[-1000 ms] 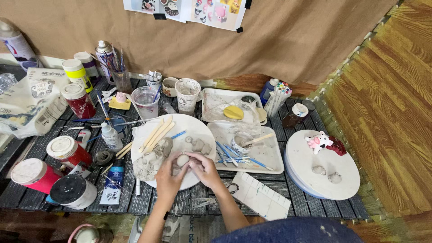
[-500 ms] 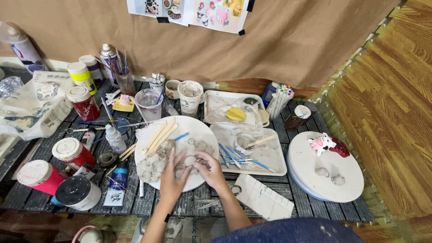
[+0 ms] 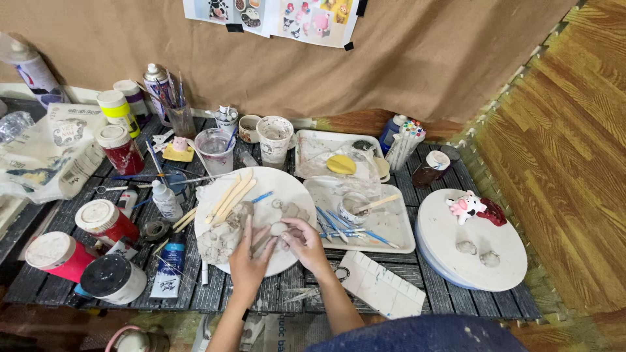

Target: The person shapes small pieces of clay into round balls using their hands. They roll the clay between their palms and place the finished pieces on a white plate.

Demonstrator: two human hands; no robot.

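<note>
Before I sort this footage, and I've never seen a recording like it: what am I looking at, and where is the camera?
The camera sits on a person's head, looking down at their own two bare hands. The left hand and right hand press a small lump of grey clay on a round white board. Around it, on a dark slatted table: paint jars, wooden sticks, a tray of blue tools, and a second round board carrying a small pink-and-white figure.
</note>
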